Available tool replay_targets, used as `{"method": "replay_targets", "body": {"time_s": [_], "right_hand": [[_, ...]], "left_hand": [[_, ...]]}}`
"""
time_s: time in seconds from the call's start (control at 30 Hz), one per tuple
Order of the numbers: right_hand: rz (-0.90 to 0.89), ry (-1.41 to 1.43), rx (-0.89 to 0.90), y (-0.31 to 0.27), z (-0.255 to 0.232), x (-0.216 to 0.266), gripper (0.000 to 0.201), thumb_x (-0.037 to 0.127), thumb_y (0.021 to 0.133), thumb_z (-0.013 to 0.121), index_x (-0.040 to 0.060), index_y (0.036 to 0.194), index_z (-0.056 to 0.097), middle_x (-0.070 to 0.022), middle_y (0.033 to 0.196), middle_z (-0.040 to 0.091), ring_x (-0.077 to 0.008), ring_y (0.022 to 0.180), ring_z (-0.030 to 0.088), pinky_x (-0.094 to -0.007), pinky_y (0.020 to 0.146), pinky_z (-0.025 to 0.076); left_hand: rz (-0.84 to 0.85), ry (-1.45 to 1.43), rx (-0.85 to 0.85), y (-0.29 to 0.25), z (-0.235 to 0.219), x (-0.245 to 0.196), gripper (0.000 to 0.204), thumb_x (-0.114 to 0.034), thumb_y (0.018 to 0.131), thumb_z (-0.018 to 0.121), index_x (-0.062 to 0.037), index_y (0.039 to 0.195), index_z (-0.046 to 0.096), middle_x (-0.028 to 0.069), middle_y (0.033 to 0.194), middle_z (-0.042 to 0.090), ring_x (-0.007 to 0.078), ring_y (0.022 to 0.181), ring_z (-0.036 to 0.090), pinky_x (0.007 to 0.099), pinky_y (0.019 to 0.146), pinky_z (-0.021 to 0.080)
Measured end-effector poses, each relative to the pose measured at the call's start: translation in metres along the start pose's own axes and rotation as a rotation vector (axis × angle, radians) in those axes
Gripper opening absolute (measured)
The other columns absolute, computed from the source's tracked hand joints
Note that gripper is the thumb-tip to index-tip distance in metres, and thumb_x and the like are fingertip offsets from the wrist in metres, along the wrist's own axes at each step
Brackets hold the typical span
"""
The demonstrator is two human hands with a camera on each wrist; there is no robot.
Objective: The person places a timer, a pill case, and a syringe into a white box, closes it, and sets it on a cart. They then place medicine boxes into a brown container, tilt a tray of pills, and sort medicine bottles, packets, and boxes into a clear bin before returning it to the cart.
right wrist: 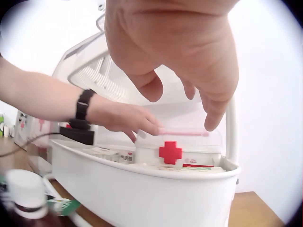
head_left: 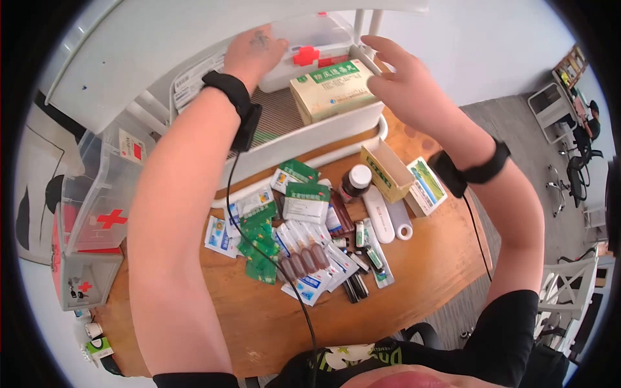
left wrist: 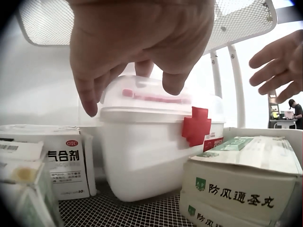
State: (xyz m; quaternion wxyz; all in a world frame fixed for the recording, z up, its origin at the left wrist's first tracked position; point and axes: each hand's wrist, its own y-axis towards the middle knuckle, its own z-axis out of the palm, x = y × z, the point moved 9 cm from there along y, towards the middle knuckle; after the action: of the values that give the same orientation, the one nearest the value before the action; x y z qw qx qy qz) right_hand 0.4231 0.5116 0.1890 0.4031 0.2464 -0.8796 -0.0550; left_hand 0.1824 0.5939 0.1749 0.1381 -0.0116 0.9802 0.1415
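A white first-aid box (left wrist: 142, 156) with a clear lid and a red cross (left wrist: 196, 126) stands in the white mesh-bottomed basket (right wrist: 142, 189). My left hand (head_left: 253, 57) is over the left end of its lid, thumb toward the front and fingers reaching down around the side and back. To the right, my right hand (head_left: 407, 81) hangs in the air above the basket's right end, fingers spread and holding nothing. Below it, a cream and green medicine carton (head_left: 336, 90) lies in front of the box. More white medicine cartons (left wrist: 66, 158) stand at the box's left.
On the wooden table (head_left: 414, 258) in front lie medicine sachets (head_left: 307, 204), brown vials (head_left: 304, 260), batteries (head_left: 359, 234), a white-capped bottle (head_left: 356, 181) and an open carton (head_left: 387, 171). Clear bins with red crosses (head_left: 97, 213) stand at left. A mesh shelf (left wrist: 241, 23) overhangs the basket.
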Motion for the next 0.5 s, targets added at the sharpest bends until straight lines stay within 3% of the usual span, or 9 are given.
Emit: {"method": "replay_targets", "body": {"time_s": [0.07, 0.13, 0.2, 0.3, 0.4, 0.47, 0.5], "right_hand": [[0.059, 0.289, 0.019, -0.04, -0.015, 0.002, 0.058, 0.007, 0.089, 0.055, -0.0027, 0.145, 0.046, -0.0218, 0.139, 0.058, -0.0289, 0.119, 0.063, -0.0377, 0.096, 0.054], [-0.064, 0.344, -0.079, -0.081, -0.032, -0.01, 0.056, -0.002, 0.09, 0.052, -0.0025, 0.145, 0.046, -0.0163, 0.144, 0.055, -0.0236, 0.126, 0.057, -0.0363, 0.097, 0.053], [-0.013, 0.536, -0.093, -0.124, -0.04, -0.015, 0.055, -0.006, 0.091, 0.049, -0.0023, 0.145, 0.046, -0.0145, 0.145, 0.055, -0.0228, 0.131, 0.053, -0.0366, 0.101, 0.05], [0.068, 0.612, -0.191, -0.177, -0.047, -0.03, 0.053, -0.007, 0.091, 0.049, -0.0022, 0.144, 0.047, -0.0145, 0.145, 0.055, -0.0232, 0.131, 0.054, -0.0361, 0.103, 0.048], [0.118, 0.76, -0.256, -0.218, -0.036, -0.039, 0.049, -0.008, 0.091, 0.048, -0.0021, 0.14, 0.051, -0.0161, 0.14, 0.058, -0.0246, 0.127, 0.057, -0.0364, 0.099, 0.051], [0.139, 0.78, -0.25, -0.242, -0.023, -0.034, 0.045, -0.008, 0.092, 0.048, -0.0023, 0.136, 0.054, -0.0168, 0.136, 0.061, -0.025, 0.121, 0.06, -0.0367, 0.096, 0.052], [0.122, 0.796, -0.244, -0.242, -0.016, -0.031, 0.043, -0.007, 0.092, 0.047, -0.0024, 0.134, 0.056, -0.0172, 0.133, 0.062, -0.0252, 0.119, 0.062, -0.0368, 0.094, 0.053]], "left_hand": [[0.037, -0.144, -0.096, 0.006, 0.006, 0.018, 0.076, -0.051, 0.088, 0.059, -0.0052, 0.149, 0.05, 0.0182, 0.142, 0.06, 0.0296, 0.131, 0.057, 0.0366, 0.111, 0.042], [0.011, -0.08, -0.067, 0.003, 0.012, 0.019, 0.08, -0.05, 0.088, 0.059, -0.0037, 0.152, 0.045, 0.0221, 0.148, 0.052, 0.0333, 0.135, 0.052, 0.0388, 0.112, 0.041], [-0.03, 0.047, -0.035, -0.007, 0.002, 0.005, 0.082, -0.051, 0.089, 0.058, -0.003, 0.153, 0.042, 0.0246, 0.152, 0.047, 0.0353, 0.138, 0.049, 0.0398, 0.113, 0.04], [0.012, -0.041, 0.007, -0.011, -0.001, -0.001, 0.086, -0.054, 0.089, 0.06, 0.0001, 0.153, 0.04, 0.0277, 0.154, 0.041, 0.0389, 0.141, 0.044, 0.0417, 0.114, 0.04], [0.097, 0.05, -0.083, -0.034, -0.013, -0.026, 0.086, -0.057, 0.088, 0.062, 0.0023, 0.147, 0.046, 0.0285, 0.149, 0.047, 0.0387, 0.138, 0.048, 0.0427, 0.113, 0.041], [0.202, -0.04, -0.205, -0.051, -0.011, -0.031, 0.07, -0.056, 0.086, 0.063, 0.0022, 0.125, 0.064, 0.0282, 0.126, 0.064, 0.0424, 0.123, 0.056, 0.0462, 0.107, 0.044], [0.191, -0.024, -0.129, -0.067, -0.021, -0.042, 0.073, -0.057, 0.087, 0.064, 0.0027, 0.129, 0.062, 0.0276, 0.132, 0.061, 0.0408, 0.126, 0.056, 0.0445, 0.109, 0.044]]}}
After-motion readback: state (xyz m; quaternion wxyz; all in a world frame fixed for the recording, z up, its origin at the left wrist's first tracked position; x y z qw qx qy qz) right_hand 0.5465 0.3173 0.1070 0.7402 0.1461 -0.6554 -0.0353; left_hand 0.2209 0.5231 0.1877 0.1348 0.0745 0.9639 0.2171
